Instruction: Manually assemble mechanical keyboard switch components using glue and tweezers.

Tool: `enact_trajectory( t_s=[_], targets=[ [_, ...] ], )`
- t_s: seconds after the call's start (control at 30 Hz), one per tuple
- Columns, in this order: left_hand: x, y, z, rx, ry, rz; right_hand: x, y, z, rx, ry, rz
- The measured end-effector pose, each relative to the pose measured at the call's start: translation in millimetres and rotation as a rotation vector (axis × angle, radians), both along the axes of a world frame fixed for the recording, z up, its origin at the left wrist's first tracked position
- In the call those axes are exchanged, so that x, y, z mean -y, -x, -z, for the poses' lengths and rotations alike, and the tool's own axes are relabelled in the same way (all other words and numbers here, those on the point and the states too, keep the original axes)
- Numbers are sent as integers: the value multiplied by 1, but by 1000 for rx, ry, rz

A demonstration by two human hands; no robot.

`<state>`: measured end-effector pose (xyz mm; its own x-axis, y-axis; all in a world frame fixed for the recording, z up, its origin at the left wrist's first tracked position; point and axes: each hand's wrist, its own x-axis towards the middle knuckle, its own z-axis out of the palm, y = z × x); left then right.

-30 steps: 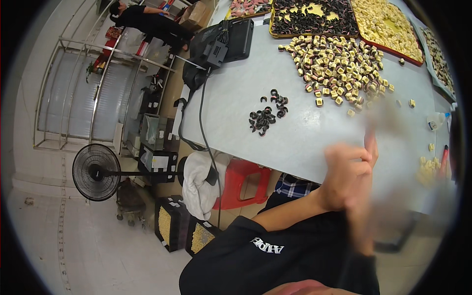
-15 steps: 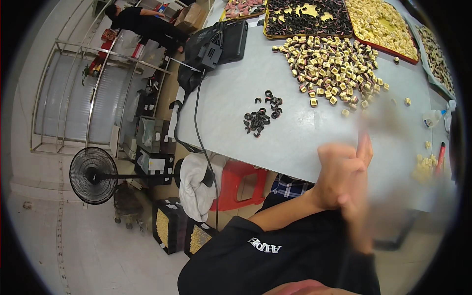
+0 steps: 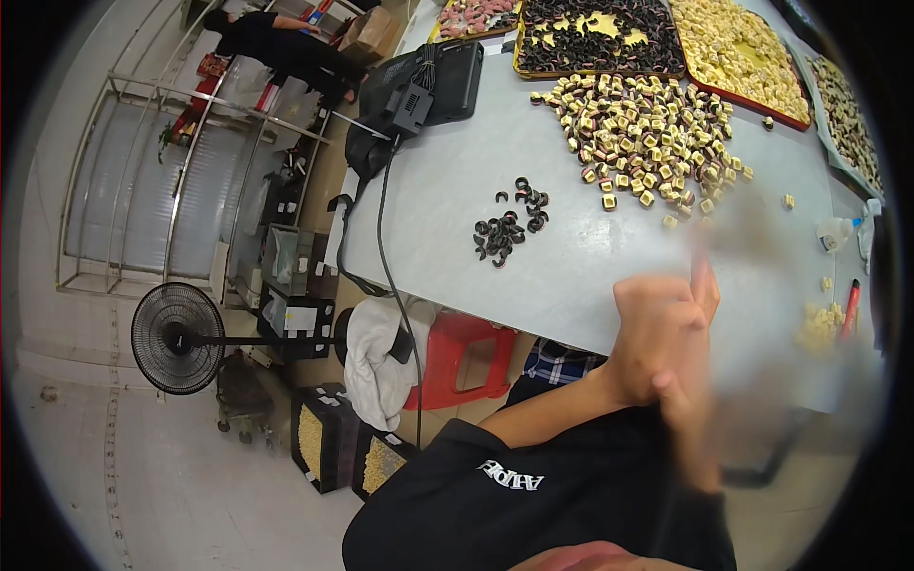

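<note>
My left hand [image 3: 652, 319] is in front of the table's near edge, its fingers curled; whatever they hold, if anything, is hidden. Against it rests my right hand [image 3: 684, 385], with a thumb showing and the other fingers lost in a blurred patch. Beyond the hands lies a heap of small black, pink and cream blocks with square cream faces [image 3: 647, 143]. Left of that heap is a small group of black curved pieces [image 3: 509, 228], some with pink edges. A few loose cream-faced blocks lie between the heap and my hands.
Trays of black pieces [image 3: 600, 62] and cream pieces [image 3: 747, 67] line the table's far side. A black device with a cable [image 3: 414, 100] sits at the left. A red stool [image 3: 466, 357], a standing fan [image 3: 178, 338] and crates of cream pieces [image 3: 324, 443] are beside the table. Another person [image 3: 276, 48] is at the far left.
The view has shifted very slightly. Both hands stay together in nearly the same place, and the pieces on the table look unchanged.
</note>
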<state>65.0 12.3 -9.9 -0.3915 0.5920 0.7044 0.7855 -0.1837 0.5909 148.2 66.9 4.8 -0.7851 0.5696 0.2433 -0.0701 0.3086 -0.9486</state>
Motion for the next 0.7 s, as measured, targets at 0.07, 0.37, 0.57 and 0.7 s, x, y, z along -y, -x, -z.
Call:
enact_trajectory(
  t_s=[0.07, 0.37, 0.57, 0.7],
  targets=[
    [0, -1, -1, -7, -5, -9, 0, 0, 1, 3, 1, -1],
    [-1, -6, -1, -14, -5, -12, -3, -11, 5, 67, -15, -68],
    [-2, -2, 2, -42, -25, -46, -16, 3, 17, -151, -243, -97],
    [2, 0, 7, -26, 6, 6, -16, 9, 21, -180, -200, -52]
  ],
)
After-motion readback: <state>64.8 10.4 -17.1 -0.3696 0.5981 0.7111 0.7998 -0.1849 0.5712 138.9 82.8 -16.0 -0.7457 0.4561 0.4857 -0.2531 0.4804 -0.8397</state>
